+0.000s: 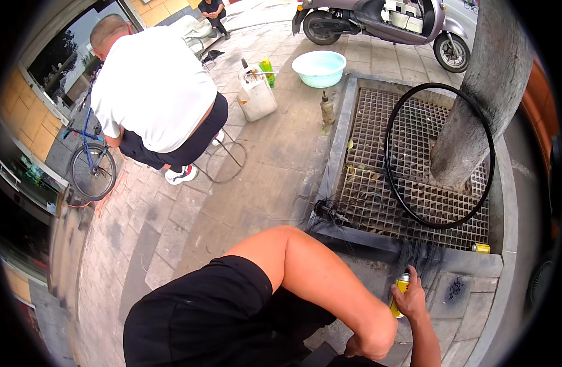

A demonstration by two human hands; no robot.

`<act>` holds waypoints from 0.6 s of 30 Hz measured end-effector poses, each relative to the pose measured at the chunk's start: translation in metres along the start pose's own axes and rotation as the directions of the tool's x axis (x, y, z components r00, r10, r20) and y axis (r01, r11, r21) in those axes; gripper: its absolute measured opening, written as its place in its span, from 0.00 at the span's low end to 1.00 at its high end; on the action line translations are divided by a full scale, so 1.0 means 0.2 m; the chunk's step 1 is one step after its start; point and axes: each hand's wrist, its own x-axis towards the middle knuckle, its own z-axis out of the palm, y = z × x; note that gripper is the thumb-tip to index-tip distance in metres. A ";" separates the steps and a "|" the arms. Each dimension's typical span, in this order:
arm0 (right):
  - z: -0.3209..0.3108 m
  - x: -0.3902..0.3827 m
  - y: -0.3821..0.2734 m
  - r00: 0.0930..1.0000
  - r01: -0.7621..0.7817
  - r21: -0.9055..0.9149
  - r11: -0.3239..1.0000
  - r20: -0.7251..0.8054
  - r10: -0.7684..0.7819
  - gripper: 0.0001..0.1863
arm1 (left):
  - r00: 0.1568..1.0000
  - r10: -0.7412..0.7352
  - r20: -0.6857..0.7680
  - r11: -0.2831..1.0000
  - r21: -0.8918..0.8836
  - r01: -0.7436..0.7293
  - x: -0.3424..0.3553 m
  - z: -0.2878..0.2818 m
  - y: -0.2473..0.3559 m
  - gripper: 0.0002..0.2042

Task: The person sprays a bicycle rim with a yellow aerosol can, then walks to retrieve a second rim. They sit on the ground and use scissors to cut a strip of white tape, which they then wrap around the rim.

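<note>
My right hand (410,295) grips a yellow spray can (399,309) at the lower right, forefinger on its top. It is just below the concrete edge of the tree grate (366,171), which is streaked with black. Beyond it, a large black ring (388,165) rests over the grate beside the trunk. A dark hub with spokes (327,210) sits on the near left corner. Another yellow can (481,248) lies on the right edge. A bare bent limb (317,275) with black clothing fills the lower middle; my left hand cannot be clearly made out near its lower end.
A person in white (152,92) bends over a blue bicycle (88,159) by a wire stool (232,162). Farther back are a seated person (214,15), white container (256,98), pale basin (319,76), bottle (327,110) and scooter (379,27). The tree trunk (470,104) stands right.
</note>
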 end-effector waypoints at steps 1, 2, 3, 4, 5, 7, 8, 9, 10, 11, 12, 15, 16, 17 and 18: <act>0.00 -0.07 0.03 0.999 -0.046 0.027 0.999 -0.019 0.046 0.46 | 1.000 0.029 -0.006 0.999 0.015 -0.029 0.04 0.00 0.00 0.10; -0.01 -0.12 0.05 0.995 -0.093 0.055 0.994 -0.036 0.095 0.46 | 0.998 0.061 -0.013 0.998 0.029 -0.060 0.08 0.00 0.00 0.10; -0.81 -0.23 0.20 0.985 -0.127 -0.307 0.943 -0.151 0.084 0.46 | 0.960 0.083 -0.268 0.959 0.283 -0.004 0.22 -0.32 -0.04 0.10; -0.71 -0.26 0.21 0.983 -0.169 -0.326 0.930 -0.128 0.134 0.46 | 0.941 0.149 -0.305 0.968 0.237 -0.076 0.20 -0.27 -0.04 0.07; -0.20 -0.28 0.06 0.995 -0.104 -0.144 0.984 -0.006 0.104 0.43 | 0.974 0.137 -0.183 0.991 0.034 -0.133 0.08 -0.05 0.08 0.06; -0.16 0.35 -0.04 0.964 0.115 -0.165 0.980 -0.218 -0.150 0.39 | 0.996 -0.077 0.039 0.994 0.078 0.074 -0.09 0.01 -0.18 0.07; -0.08 0.34 -0.05 0.958 0.136 -0.160 0.978 -0.230 -0.171 0.39 | 0.998 -0.040 0.038 0.998 0.045 0.038 -0.12 0.03 -0.15 0.09; -0.03 0.22 -0.11 0.967 0.133 -0.129 0.983 -0.199 -0.157 0.39 | 1.000 -0.008 0.029 1.000 -0.017 0.008 -0.12 0.04 -0.06 0.10; 0.00 0.10 -0.13 0.977 0.112 -0.121 0.986 -0.165 -0.132 0.38 | 0.999 0.047 0.021 0.998 -0.047 -0.046 -0.08 0.04 0.02 0.11; 0.02 0.02 -0.15 0.982 0.102 -0.102 0.990 -0.151 -0.116 0.38 | 0.997 0.075 0.023 0.995 -0.066 -0.074 -0.07 0.03 0.08 0.12; 0.03 0.00 -0.15 0.983 0.095 -0.094 0.991 -0.150 -0.109 0.38 | 0.995 0.095 0.024 0.993 -0.069 -0.093 -0.06 0.03 0.09 0.13; 0.02 -0.02 -0.05 0.973 -0.003 -0.079 0.997 -0.230 -0.015 0.39 | 0.988 0.110 0.105 0.991 -0.082 -0.102 -0.04 -0.01 0.08 0.13; 0.01 -0.01 0.02 0.954 -0.067 -0.085 0.994 -0.297 0.039 0.39 | 0.988 0.114 0.101 0.992 -0.075 -0.106 -0.05 -0.01 0.07 0.13; -0.02 0.00 0.09 0.927 -0.130 -0.088 0.988 -0.363 0.090 0.39 | 0.988 0.117 0.097 0.992 -0.066 -0.111 -0.06 -0.02 0.06 0.13; -0.06 0.01 0.14 0.909 -0.173 -0.104 0.979 -0.400 0.118 0.39 | 0.989 0.116 0.091 0.992 -0.058 -0.111 -0.07 -0.01 0.05 0.13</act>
